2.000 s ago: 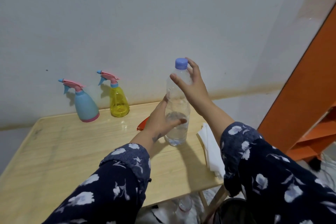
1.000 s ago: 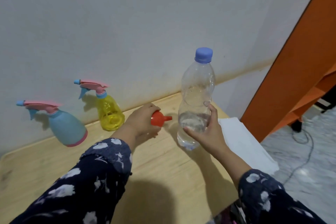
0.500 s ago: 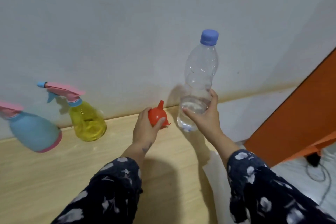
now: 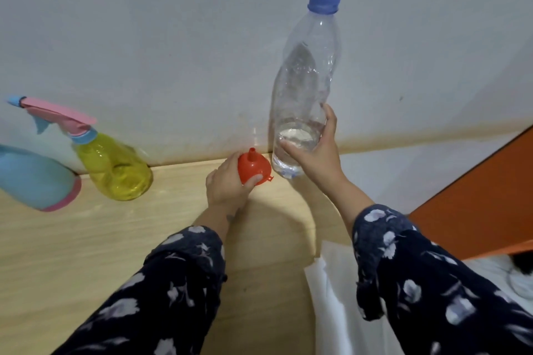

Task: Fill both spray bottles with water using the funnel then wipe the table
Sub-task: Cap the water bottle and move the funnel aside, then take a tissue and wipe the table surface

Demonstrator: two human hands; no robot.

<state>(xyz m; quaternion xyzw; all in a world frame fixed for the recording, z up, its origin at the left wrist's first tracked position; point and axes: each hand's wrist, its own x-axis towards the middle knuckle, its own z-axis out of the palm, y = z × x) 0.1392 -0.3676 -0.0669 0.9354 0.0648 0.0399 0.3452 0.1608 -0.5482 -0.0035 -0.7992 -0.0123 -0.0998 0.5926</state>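
Note:
My left hand [image 4: 226, 186] grips a small red funnel [image 4: 253, 166], spout pointing up, near the back edge of the wooden table [image 4: 86, 253]. My right hand [image 4: 317, 153] holds the lower part of a clear water bottle [image 4: 305, 81] with a blue cap, upright, with a little water at its bottom. A yellow spray bottle [image 4: 115, 167] with a pink and blue trigger head stands at the back left by the wall. A blue spray bottle [image 4: 34, 179] stands to its left, partly cut off by the frame edge.
White paper towels [image 4: 334, 297] lie at the table's right edge under my right forearm. A white wall runs along the back. An orange shelf frame [image 4: 476, 204] stands to the right of the table.
My left hand left the water bottle and picked up the red funnel. My right hand slid from the cap to the bottle's lower body. The view shifted closer and rightward.

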